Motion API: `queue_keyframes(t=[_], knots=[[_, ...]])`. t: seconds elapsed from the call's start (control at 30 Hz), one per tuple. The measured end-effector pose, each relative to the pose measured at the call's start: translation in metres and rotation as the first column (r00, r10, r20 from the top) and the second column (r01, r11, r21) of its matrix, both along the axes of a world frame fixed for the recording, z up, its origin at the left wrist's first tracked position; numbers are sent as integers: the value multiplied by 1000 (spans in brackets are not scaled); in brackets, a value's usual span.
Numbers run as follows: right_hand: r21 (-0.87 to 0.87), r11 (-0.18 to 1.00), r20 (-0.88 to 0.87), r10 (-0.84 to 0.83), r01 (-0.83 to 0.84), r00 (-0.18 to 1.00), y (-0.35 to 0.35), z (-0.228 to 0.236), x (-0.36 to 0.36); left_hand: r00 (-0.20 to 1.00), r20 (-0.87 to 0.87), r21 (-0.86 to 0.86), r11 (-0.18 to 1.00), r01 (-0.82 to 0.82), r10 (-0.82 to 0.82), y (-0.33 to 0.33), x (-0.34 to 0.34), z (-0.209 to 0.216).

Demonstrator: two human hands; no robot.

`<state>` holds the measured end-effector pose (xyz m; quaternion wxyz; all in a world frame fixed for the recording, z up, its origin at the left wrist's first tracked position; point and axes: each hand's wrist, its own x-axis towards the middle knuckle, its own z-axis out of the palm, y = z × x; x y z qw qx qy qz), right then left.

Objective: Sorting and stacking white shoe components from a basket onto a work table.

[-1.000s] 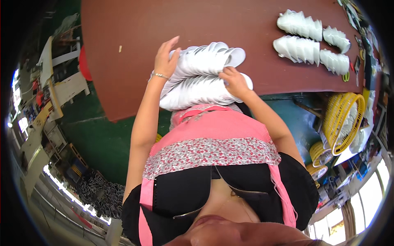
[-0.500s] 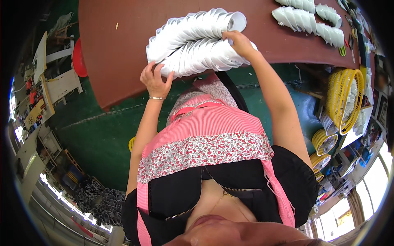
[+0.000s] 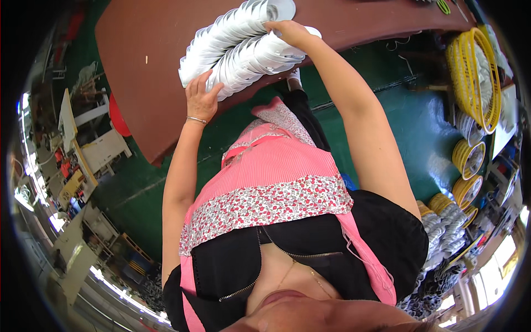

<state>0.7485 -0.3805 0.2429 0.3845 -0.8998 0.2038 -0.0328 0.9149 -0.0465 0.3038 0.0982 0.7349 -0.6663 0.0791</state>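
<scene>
Two rows of nested white, curved, cup-like pieces lie side by side on the brown table: a far row and a near row. Their exact kind I cannot tell. My left hand is closed around the left end of the near row, fingers over the pieces and thumb toward the near side. At the right end, my right hand grips the near row, its fingertips reaching into the gap beside the far row. Parts of the right fingers are hidden. The far row's right end cups open past my right hand.
The brown table has a hanging near edge. Yellow baskets with white contents stand at the right on the green floor. A red round object sits left of the table. Green-handled scissors lie at the far right.
The view has turned, so the white rows sit higher and further left. Other white stacks at the far right have left the picture. Both hands keep their places on the rows.
</scene>
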Motion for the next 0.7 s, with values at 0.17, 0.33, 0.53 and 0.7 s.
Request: queue_keyframes(t=[0.17,0.33,0.53,0.7], knots=[[31,995,-33,-89,90,995,4,-2,-7,999,32,13,999,31,-32,-16,-8,11],[-6,996,-7,-86,86,996,9,-1,-2,986,-4,-72,984,-165,165,-28,-29,-2],[-23,998,6,-63,63,998,2,-6,-3,961,-10,-98,956,-277,277,-34,-41,-12],[-16,996,-1,-84,84,996,-1,-11,-2,929,-124,-41,934,-356,349,-34,-45,-23]])
